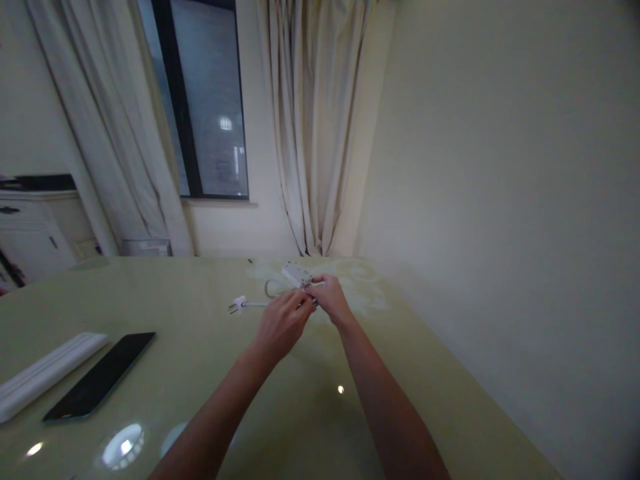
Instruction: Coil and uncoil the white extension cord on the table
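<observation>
A white power strip (296,273) lies at the far part of the table, angled away from me. Its pale cord (273,288) loops beside it, and a white plug (241,303) with metal prongs points left. My left hand (285,319) is closed on the cord, fingers bunched just below the strip's near end. My right hand (329,297) is closed too, thumb and fingers pinching at the cord near that same end. The two hands meet there, and their fingertips hide part of the cord.
At the left lie a long white bar-shaped object (50,373) and a dark flat tablet-like object (103,377). The glossy table (200,373) borders a bare wall (500,200) on the right. Curtains (320,133), a window and a white cabinet (30,227) stand behind.
</observation>
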`<state>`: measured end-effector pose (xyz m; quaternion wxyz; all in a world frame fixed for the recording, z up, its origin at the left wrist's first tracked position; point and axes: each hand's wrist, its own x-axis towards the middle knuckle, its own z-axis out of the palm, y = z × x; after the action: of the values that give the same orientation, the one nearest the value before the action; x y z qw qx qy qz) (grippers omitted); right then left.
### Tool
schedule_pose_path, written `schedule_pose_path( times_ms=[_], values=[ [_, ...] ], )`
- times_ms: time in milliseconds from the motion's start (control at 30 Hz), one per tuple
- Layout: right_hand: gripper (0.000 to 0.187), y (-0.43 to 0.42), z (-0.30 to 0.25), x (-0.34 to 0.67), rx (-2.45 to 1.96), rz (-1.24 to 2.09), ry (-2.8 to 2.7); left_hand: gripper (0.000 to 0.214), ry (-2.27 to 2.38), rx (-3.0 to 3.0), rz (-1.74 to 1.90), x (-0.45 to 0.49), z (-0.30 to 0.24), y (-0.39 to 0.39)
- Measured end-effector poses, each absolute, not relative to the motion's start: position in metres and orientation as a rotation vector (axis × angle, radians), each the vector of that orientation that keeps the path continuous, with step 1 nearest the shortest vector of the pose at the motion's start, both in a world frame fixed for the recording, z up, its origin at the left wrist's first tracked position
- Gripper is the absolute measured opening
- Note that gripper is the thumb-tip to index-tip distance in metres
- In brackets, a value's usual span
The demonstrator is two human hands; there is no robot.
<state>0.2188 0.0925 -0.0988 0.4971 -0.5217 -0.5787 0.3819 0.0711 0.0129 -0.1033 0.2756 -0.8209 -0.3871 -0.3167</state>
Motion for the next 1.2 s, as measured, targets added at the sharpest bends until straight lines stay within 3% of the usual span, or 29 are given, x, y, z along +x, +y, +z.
schedule_pose_path(
  times_ms=[100,233,467,633,733,800,900,1067,1200],
  values=[
    [0.012,0.093,-0.102,0.223,-1.299,0.868,-1.433,0.012,-1.093,-2.249,-0.78,0.075,-0.109,0.012],
    [0.023,0.091,-0.103,0.216,-1.24,0.92,-1.461,0.018,-1.245,-2.328,-0.748,0.081,-0.112,0.013],
    [0.018,0.087,-0.091,0.213,-1.214,0.836,-1.526,0.015,-1.505,-2.314,-0.777,0.076,-0.116,0.02],
    [0.01,0.065,-0.08,0.225,-1.357,0.608,-1.634,0.013,-1.702,-2.25,-0.858,0.059,-0.114,0.024],
    [0.012,0.049,-0.076,0.224,-1.453,0.278,-1.664,0.011,-1.774,-2.206,-0.946,0.055,-0.114,0.024],
    [0.012,0.048,-0.072,0.224,-1.457,0.1,-1.653,0.029,-1.831,-2.114,-1.078,0.053,-0.116,0.022],
    [0.009,0.066,-0.064,0.231,-1.398,0.272,-1.513,0.05,-1.943,-1.869,-1.251,0.041,-0.117,0.02],
    [0.018,0.112,-0.051,0.267,-1.463,0.542,-1.308,0.041,-2.043,-2.02,-0.903,-0.012,-0.109,0.021],
    [0.033,0.136,-0.042,0.301,-1.489,0.696,-1.116,0.05,-2.043,-2.139,-0.799,-0.054,-0.097,0.02]
  ],
)
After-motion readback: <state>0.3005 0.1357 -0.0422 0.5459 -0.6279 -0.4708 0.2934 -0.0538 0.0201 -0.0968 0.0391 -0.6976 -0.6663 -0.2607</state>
